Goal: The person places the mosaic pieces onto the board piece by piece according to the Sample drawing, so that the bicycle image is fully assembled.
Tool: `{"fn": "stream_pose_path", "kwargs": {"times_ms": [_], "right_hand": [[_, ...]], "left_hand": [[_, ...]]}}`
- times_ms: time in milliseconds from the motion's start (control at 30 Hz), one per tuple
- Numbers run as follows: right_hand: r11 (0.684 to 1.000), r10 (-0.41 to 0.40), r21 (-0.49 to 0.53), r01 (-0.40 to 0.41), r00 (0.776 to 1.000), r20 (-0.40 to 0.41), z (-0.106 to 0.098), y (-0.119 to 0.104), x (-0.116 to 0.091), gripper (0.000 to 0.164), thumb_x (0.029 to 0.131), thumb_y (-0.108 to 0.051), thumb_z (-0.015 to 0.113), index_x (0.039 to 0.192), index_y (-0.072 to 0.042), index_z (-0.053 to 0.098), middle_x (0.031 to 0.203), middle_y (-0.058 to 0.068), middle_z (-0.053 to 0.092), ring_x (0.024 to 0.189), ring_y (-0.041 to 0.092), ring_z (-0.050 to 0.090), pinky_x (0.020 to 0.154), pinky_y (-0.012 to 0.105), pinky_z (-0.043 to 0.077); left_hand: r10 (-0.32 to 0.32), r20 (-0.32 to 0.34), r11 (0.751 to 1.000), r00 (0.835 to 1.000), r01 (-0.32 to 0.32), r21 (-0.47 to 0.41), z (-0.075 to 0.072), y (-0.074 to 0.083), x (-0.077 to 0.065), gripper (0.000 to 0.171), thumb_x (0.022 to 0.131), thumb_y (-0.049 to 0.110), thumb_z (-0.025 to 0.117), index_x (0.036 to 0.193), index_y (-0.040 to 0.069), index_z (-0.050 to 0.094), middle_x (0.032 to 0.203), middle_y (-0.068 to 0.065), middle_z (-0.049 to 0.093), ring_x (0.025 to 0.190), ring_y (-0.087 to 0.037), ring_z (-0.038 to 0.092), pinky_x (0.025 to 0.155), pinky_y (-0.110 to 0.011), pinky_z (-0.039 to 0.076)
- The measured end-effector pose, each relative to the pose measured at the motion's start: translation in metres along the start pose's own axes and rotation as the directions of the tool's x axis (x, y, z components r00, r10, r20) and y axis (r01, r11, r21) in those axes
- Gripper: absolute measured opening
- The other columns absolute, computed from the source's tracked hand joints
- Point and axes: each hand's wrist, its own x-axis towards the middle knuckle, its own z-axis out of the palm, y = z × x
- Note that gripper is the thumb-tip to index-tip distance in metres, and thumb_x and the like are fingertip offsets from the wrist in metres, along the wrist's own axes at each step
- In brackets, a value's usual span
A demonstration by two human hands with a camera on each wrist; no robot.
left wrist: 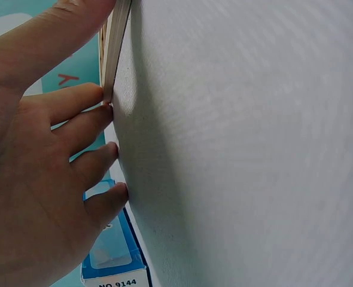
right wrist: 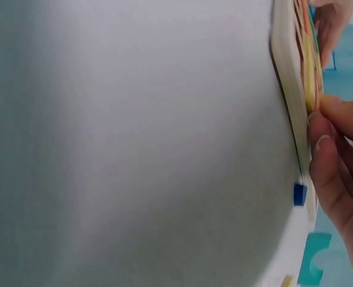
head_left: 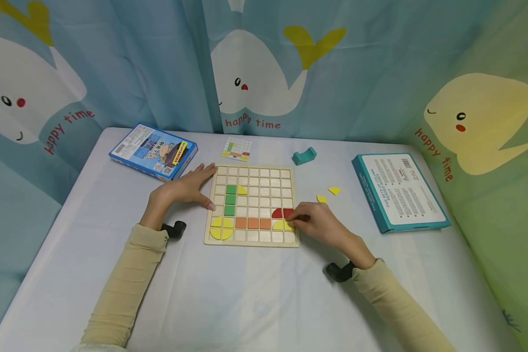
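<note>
A square wooden grid board [head_left: 252, 243] lies on the table with green, orange, red and yellow tiles in its cells. My left hand [head_left: 188, 187] rests along the board's left edge, fingers spread and thumb near the rim; in the left wrist view, the hand [left wrist: 51, 161] has its fingertips by the board's side. At the right edge, my right hand [head_left: 319, 222] pinches a yellow quarter-circle tile [head_left: 289, 226] between thumb and fingertips, low over the board beside a red tile [head_left: 287, 212]. The fingertips partly hide that tile. Several yellow quarter-circles [head_left: 221, 228] form a circle at the lower left.
Two loose yellow quarter-circle tiles [head_left: 334, 190] lie right of the board. Behind it are a pattern card [head_left: 236, 148] and a teal notched block [head_left: 304, 156]. A blue box [head_left: 154, 151] stands back left, a teal-and-white box [head_left: 400, 193] at right. A printed curtain hangs behind.
</note>
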Motion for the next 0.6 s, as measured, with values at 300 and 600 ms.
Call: {"fn": "stream_pose_path", "kwargs": {"times_ms": [300, 600], "right_hand": [[0.993, 0.114, -0.009, -0.115, 0.992, -0.053, -0.02, 0.017, -0.004, 0.012, 0.089, 0.0, 0.077, 0.099, -0.005, 0.079, 0.095, 0.006, 0.076, 0.078, 0.015, 0.064, 0.068, 0.023, 0.055], [0.978, 0.19, -0.066, -0.198, 0.976, -0.108, -0.035, 0.045, -0.007, 0.015, 0.091, 0.0, 0.075, 0.105, -0.003, 0.077, 0.098, 0.012, 0.075, 0.082, 0.021, 0.064, 0.07, 0.024, 0.052]], "left_hand": [[-0.01, 0.001, 1.0, 1.0, 0.01, 0.001, 0.0, 0.002, 0.0, 0.114, 0.082, 0.037, 0.087, 0.166, 0.011, 0.014, 0.175, -0.01, 0.005, 0.161, -0.037, -0.004, 0.126, -0.066, 0.006], [-0.011, -0.008, 1.0, 1.0, 0.011, -0.01, 0.001, 0.001, -0.001, 0.115, 0.082, 0.037, 0.088, 0.166, 0.011, 0.014, 0.174, -0.011, 0.006, 0.161, -0.036, -0.004, 0.126, -0.065, 0.006]]}}
